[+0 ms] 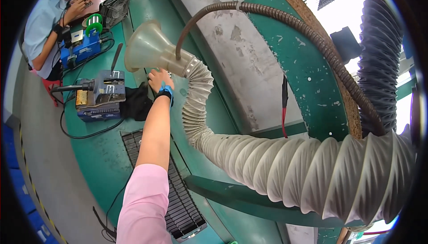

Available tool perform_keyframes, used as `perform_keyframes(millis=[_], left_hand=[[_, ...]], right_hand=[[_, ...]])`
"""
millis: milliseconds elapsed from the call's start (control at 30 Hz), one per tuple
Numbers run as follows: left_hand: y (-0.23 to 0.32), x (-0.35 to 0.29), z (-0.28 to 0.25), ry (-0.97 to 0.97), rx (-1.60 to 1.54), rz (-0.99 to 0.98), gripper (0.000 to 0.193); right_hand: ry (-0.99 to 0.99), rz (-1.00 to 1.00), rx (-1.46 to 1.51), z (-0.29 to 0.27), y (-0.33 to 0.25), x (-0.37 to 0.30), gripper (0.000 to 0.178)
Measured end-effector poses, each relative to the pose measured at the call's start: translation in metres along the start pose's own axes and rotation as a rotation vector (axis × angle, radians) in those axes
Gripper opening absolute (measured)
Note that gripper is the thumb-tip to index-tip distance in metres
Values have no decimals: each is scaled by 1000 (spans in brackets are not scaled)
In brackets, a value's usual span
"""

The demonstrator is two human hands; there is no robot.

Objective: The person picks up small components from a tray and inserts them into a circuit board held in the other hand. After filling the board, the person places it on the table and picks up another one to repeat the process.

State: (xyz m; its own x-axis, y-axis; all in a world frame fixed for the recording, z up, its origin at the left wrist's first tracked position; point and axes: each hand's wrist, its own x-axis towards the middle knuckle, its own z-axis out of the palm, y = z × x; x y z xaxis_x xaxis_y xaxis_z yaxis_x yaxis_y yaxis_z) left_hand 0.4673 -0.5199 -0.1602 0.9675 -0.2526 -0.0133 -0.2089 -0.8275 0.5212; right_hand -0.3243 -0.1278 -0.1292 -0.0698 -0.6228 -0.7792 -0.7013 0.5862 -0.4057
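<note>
My left arm in a pink sleeve reaches up the bench. My left hand (159, 80) is just under the translucent funnel-shaped fume hood (149, 45), with its fingers bent and somewhat apart. Whether the fingertips touch the hood or something behind it is hidden. A blue and black strap (164, 93) circles the wrist. Beside the hand lies a black cloth (136, 104), against a grey-blue soldering unit (101, 96) with a black-handled iron (73, 88) across it. My right hand is out of the picture.
A ribbed grey duct (285, 168) curves from the hood across the right side. A brown flexible conduit (285, 14) arches above. Under my forearm lies a black slotted grating (183, 208). At far left, a person (42, 34) works near a blue machine (84, 47) and a fan (115, 10).
</note>
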Motion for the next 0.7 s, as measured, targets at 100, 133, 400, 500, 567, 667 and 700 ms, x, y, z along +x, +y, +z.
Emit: perform_keyframes(millis=[100,133,400,500,567,667,700], left_hand=[[-1,10,20,35,-3,6,44],[-11,21,28,40,6,3,44],[-21,31,12,-598,-522,-32,18],[8,-8,0,-744,-927,-225,3],[-54,-10,-50,-741,-1023,-277,5],[-61,-56,-89,-836,-1130,-259,11],[-72,-69,-99,-898,-1165,-262,10]], right_hand=[[29,36,26,6,14,-6,31],[25,45,29,8,18,-8,31],[72,152,146,116,-88,-94,31],[43,222,244,92,26,-97,31],[14,119,260,70,31,-89,29],[-22,45,383,57,0,-79,28],[-41,-6,306,55,7,-69,24]])
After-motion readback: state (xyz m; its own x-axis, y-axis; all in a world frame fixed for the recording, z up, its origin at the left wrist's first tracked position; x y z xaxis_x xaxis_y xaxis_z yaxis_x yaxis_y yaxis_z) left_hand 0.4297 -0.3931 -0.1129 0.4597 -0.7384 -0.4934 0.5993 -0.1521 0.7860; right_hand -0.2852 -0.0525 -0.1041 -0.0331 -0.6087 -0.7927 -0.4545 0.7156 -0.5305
